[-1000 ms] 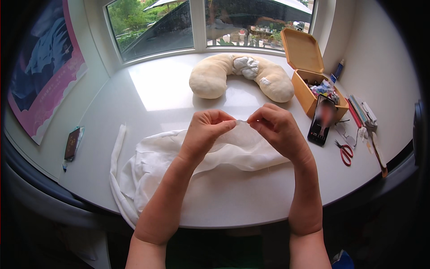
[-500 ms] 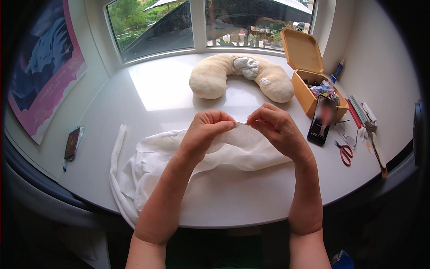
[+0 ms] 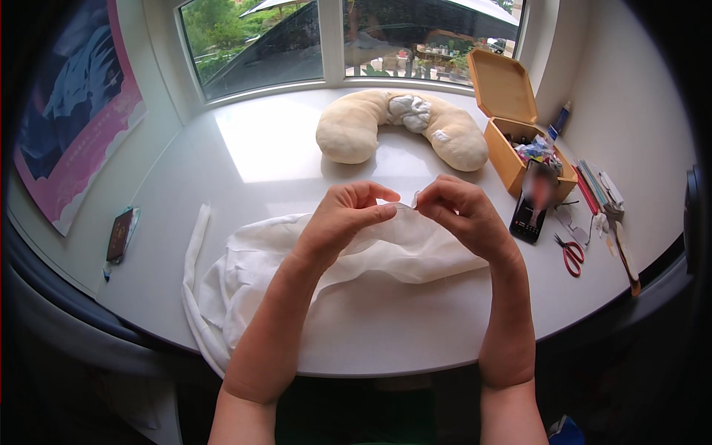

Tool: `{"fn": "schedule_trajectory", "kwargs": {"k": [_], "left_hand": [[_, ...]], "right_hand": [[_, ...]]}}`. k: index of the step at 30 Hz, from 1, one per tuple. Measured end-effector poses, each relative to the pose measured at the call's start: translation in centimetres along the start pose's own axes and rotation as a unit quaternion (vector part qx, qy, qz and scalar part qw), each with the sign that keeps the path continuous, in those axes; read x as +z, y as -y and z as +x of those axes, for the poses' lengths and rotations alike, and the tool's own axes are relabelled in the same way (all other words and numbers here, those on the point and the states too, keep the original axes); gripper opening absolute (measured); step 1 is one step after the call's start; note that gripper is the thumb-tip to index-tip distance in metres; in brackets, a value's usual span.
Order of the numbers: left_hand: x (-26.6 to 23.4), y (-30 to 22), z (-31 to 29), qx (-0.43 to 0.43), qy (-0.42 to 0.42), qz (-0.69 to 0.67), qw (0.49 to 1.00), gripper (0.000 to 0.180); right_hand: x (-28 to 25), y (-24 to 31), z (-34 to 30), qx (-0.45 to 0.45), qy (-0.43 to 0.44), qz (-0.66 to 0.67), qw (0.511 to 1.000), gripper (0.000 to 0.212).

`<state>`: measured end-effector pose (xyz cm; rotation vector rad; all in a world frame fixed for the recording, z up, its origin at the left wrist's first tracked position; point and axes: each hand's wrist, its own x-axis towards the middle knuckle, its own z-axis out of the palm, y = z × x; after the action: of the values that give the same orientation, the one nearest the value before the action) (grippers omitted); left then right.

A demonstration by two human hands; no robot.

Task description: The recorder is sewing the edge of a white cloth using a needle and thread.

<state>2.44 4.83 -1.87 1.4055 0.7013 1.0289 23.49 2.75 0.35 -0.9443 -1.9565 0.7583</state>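
A large piece of thin white cloth (image 3: 404, 256) lies in loose folds across the table, its far edge raised between my two hands. My left hand (image 3: 345, 215) holds this edge at the thumb, with the index fingertip slightly lifted from the thumb. Close by on the right, my right hand (image 3: 463, 215) pinches the same edge between thumb and fingers, and a small white fold sticks up at the fingertips. A narrow white strip of fabric (image 3: 194, 252) hangs over the table's front edge at the left.
Beyond my hands rests a cream U-shaped pillow (image 3: 348, 133) with white stuffing showing. An open wooden box (image 3: 508, 159) full of small items stands at the right, a phone (image 3: 528, 211) leaning on it. Red-handled scissors (image 3: 571, 259) and several tools lie nearby. A small booklet (image 3: 120, 236) lies far left.
The left index fingertip has lifted off the thumb, and the gap between the hands has widened slightly. A small fold of cloth now stands up at the right fingertips.
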Motion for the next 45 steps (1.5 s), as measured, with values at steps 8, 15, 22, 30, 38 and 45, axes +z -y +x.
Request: {"fn": "schedule_trajectory", "kwargs": {"k": [8, 15, 22, 30, 38, 45], "left_hand": [[-0.8, -0.2, -0.2, -0.064, -0.006, 0.063, 0.996, 0.018], [-0.2, 0.2, 0.0, -0.013, -0.033, 0.019, 0.999, 0.014], [-0.2, 0.1, 0.0, -0.013, -0.041, 0.025, 0.999, 0.011], [0.1, 0.2, 0.0, -0.002, -0.041, 0.029, 0.999, 0.011], [0.5, 0.2, -0.2, 0.004, -0.058, 0.043, 0.997, 0.011], [0.4, -0.3, -0.2, -0.026, -0.052, -0.035, 0.998, 0.012]], "right_hand": [[-0.2, 0.1, 0.0, 0.016, -0.012, -0.011, 1.0, 0.006], [-0.2, 0.3, 0.0, 0.019, -0.016, -0.02, 0.999, 0.006], [-0.2, 0.5, 0.0, 0.026, -0.017, -0.031, 0.999, 0.006], [0.1, 0.8, 0.0, 0.015, -0.029, -0.051, 0.998, 0.006], [0.7, 1.0, 0.1, 0.0, -0.038, -0.076, 0.996, 0.006], [0.5, 0.9, 0.2, -0.013, -0.06, -0.074, 0.995, 0.007]]}}
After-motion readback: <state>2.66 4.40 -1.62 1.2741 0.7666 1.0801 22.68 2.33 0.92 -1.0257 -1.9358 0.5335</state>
